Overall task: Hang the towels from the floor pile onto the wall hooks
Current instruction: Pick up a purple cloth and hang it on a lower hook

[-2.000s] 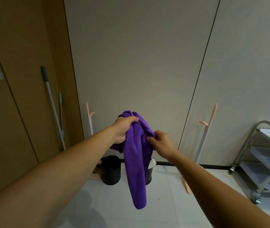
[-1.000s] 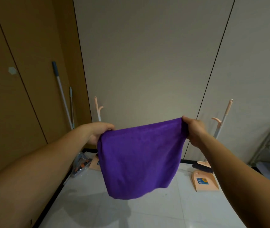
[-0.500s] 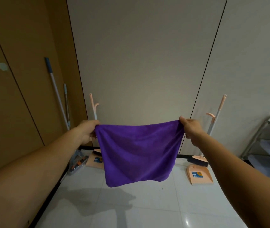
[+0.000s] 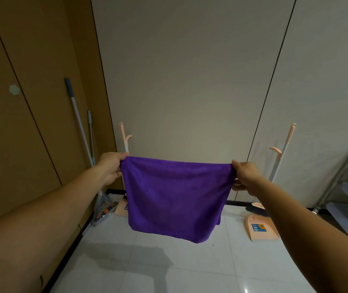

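A purple towel hangs spread out flat in front of me, above the floor. My left hand grips its top left corner and my right hand pinches its top right corner, so the top edge is stretched nearly level. On the brown wall at the left sits a small pale round hook. No floor pile of towels shows in this view.
Two peach dustpan sets lean on the pale wall: a handle behind the towel's left corner, and a handle with its pan at right. Mop poles stand in the left corner. A metal cart stands far right.
Two seconds ago the towel hung bunched between my hands. I have pulled my hands apart, spreading it flat. Over the last half second it stays stretched and the view has barely shifted.
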